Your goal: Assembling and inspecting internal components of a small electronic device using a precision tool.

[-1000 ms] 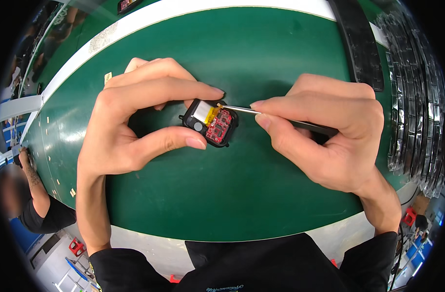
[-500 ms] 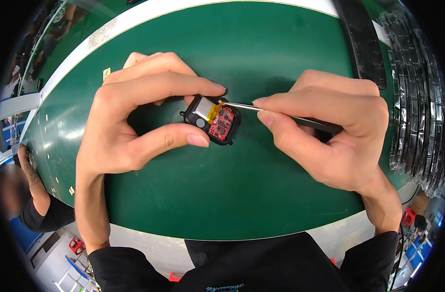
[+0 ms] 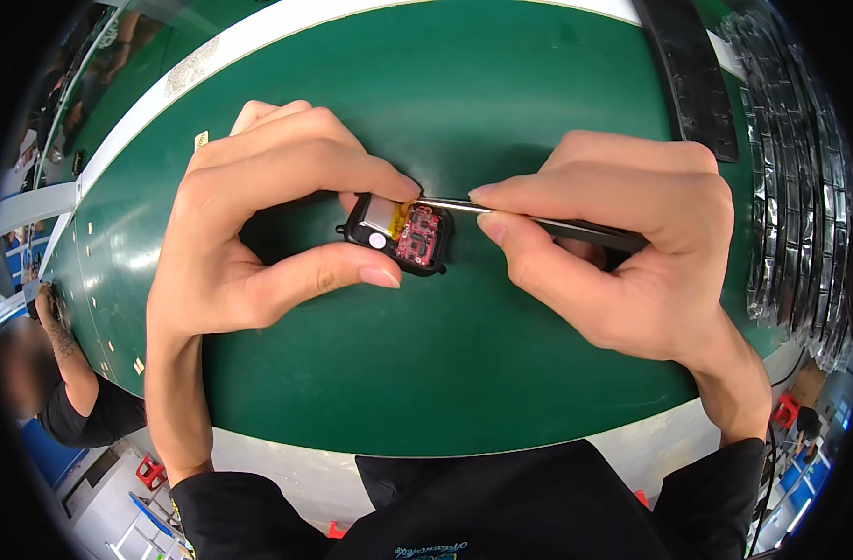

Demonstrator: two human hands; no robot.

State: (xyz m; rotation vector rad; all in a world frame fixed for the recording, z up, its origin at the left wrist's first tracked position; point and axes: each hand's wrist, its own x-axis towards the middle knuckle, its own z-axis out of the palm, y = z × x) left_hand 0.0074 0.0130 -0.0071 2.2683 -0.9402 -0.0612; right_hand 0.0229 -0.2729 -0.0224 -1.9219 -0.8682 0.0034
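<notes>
Left hand [image 3: 249, 224] and right hand [image 3: 632, 243] meet over the green table [image 3: 445, 373]; the right grips a slim metal-tipped tool [image 3: 576, 229], the left holds a small black case [image 3: 443, 245] between thumb and forefinger. Good work here probably means steadying that case, with the tip light at its upper edge, sparing the red circuit board [image 3: 417, 245] and silver battery [image 3: 380, 215].

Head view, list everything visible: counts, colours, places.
Open case: one, black, centre
Pouch: one, silver, inside case
Circuit board: one, red, inside case
Slim tool: one, silver and dark, centre right
Table: one, green, centre
Strip: one, black, upper right
Wrapped bundles: several, black, right edge
Scraps: several, cream, left
Stools: at least two, red, lower sides
Co-worker: one, black sleeve, left
Left grip: one, bare, at case
Right grip: one, bare, holding tool
Own sleeves: two, black, bottom
</notes>
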